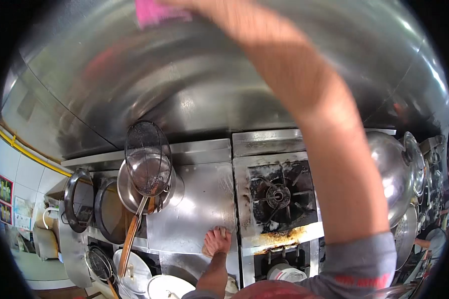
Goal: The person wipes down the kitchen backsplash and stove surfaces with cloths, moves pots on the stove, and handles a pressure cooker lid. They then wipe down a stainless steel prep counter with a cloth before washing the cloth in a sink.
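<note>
My right arm reaches up across the view to the steel wall panel [194, 94]. At the top edge, my right hand [180, 2] is mostly cut off and blurred, with a pink cloth [157, 13] in it against the panel. On the bare steel worktop [194, 194] beside the burner, my left hand [217, 241] rests with its fingers curled in. Whatever may be under those fingers is hidden. Left of that hand, a black mesh strainer [147, 154] with a wooden handle lies across a steel pot [127, 187].
A gas burner [277, 196] with a grimy front edge sits right of the worktop. Large steel lids [389, 174] stand at the right. Black-rimmed pans [110, 212] and white lids [169, 288] are at the left and front. A person [431, 241] is at far right.
</note>
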`<state>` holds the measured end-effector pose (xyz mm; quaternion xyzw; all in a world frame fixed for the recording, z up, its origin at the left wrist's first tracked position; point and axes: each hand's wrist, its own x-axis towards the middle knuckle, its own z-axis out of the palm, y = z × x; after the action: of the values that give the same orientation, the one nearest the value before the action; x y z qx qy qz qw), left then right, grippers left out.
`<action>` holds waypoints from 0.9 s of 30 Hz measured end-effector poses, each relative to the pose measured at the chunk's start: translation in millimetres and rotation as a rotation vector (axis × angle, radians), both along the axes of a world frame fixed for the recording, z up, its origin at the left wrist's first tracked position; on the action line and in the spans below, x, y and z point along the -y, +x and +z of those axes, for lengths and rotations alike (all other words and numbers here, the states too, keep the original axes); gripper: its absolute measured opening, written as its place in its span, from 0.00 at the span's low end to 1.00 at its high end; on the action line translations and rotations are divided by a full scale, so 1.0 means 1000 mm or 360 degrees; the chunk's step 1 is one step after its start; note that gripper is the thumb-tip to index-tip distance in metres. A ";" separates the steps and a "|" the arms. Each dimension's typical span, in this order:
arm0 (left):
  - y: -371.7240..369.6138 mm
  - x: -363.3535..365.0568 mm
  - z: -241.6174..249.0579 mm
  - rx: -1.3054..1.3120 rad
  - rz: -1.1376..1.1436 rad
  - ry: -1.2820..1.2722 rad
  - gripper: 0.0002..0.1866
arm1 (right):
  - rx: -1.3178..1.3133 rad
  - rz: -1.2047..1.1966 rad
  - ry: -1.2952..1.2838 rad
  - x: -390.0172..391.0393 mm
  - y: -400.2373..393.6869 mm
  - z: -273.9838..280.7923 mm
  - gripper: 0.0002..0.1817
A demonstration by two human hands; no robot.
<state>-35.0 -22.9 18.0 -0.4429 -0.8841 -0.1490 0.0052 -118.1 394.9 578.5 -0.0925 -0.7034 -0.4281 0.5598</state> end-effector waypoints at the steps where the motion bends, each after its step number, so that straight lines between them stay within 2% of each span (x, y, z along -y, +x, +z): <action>1: -0.001 -0.001 0.000 -0.0015 -0.0019 0.0010 0.24 | 0.0137 -0.0004 0.0132 -0.006 -0.004 -0.044 0.22; 2: -0.005 0.000 -0.001 -0.0023 -0.0022 -0.0008 0.24 | 0.0304 -0.0020 0.0214 -0.010 -0.003 -0.095 0.23; 3: -0.005 0.000 -0.004 -0.0041 -0.0018 0.0051 0.24 | 0.0409 0.0399 -0.0174 0.003 0.010 -0.160 0.26; 4: -0.001 0.000 -0.007 -0.0049 -0.0029 0.0101 0.24 | 0.0796 0.0474 -0.0502 0.001 0.017 -0.214 0.24; 5: -0.001 0.002 -0.011 -0.0042 -0.0005 0.0048 0.24 | 0.1096 0.0278 -0.0540 0.004 0.034 -0.267 0.24; 6: 0.001 -0.002 -0.010 -0.0023 -0.0060 0.0028 0.24 | 0.1131 0.0078 -0.0471 0.000 0.049 -0.327 0.25; 7: 0.001 -0.003 -0.007 -0.0006 -0.0029 0.0010 0.24 | 0.1297 0.0176 -0.0643 -0.015 0.076 -0.374 0.25; 8: 0.001 -0.001 -0.005 0.0007 0.0017 -0.0001 0.24 | 0.1261 0.0045 -0.1152 -0.016 0.117 -0.393 0.22; 9: 0.002 -0.002 -0.003 -0.0010 0.0000 0.0054 0.23 | 0.1200 -0.0083 -0.1632 0.001 0.151 -0.371 0.21; 10: 0.001 -0.004 -0.001 -0.0006 -0.0004 0.0057 0.23 | 0.0813 -0.0523 -0.2520 0.004 0.179 -0.336 0.23; 11: 0.000 -0.002 0.002 0.0008 -0.0012 0.0028 0.23 | 0.1029 -0.0845 -0.1795 -0.002 0.212 -0.334 0.25; 12: 0.002 -0.003 0.003 0.0027 -0.0017 0.0002 0.23 | 0.0456 -0.1116 -0.1425 -0.039 0.246 -0.376 0.27; 13: 0.003 -0.003 0.002 0.0034 -0.0017 -0.0013 0.23 | -0.0002 -0.0613 -0.1436 -0.055 0.275 -0.351 0.27; 15: 0.002 -0.003 -0.001 0.0020 -0.0017 0.0001 0.23 | -0.0771 -0.0554 -0.1320 -0.095 0.309 -0.349 0.31; 16: 0.002 -0.003 -0.001 0.0022 -0.0011 -0.0021 0.23 | -0.0998 -0.0432 -0.1099 -0.099 0.314 -0.335 0.32; 17: 0.003 -0.003 0.001 0.0014 -0.0015 0.0000 0.23 | -0.1371 -0.0398 -0.1282 -0.111 0.320 -0.344 0.33; 18: 0.001 -0.004 0.001 0.0007 -0.0018 0.0027 0.23 | -0.1685 -0.0415 -0.1301 -0.123 0.326 -0.358 0.29; 20: -0.002 -0.004 -0.003 0.0023 -0.0010 0.0005 0.23 | -0.1575 -0.0677 -0.2436 -0.122 0.328 -0.388 0.23; 22: 0.001 -0.004 0.002 0.0045 -0.0002 -0.0057 0.23 | -0.2146 0.0035 -0.1916 -0.137 0.260 -0.466 0.18; 23: 0.002 -0.004 0.000 0.0006 -0.0006 -0.0015 0.23 | -0.2701 0.0503 -0.1887 -0.085 0.192 -0.422 0.20; 24: 0.002 -0.004 -0.001 0.0006 -0.0023 -0.0020 0.23 | -0.3293 0.0978 -0.1601 -0.027 0.121 -0.370 0.22; 25: 0.003 -0.003 -0.002 -0.0021 -0.0021 -0.0008 0.23 | -0.2890 -0.0379 -0.2106 -0.044 0.075 -0.421 0.27; 26: 0.002 -0.004 -0.002 -0.0054 -0.0013 0.0010 0.23 | -0.3047 0.0452 -0.2204 0.005 0.036 -0.392 0.32; 27: 0.002 -0.007 -0.004 -0.0065 -0.0035 0.0009 0.23 | -0.2185 -0.0543 -0.2949 0.033 -0.007 -0.375 0.35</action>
<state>-33.2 -15.5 14.0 -0.4555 -0.8784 -0.1425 0.0230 -125.0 362.2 203.6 -0.7717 -0.2745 0.3198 0.4763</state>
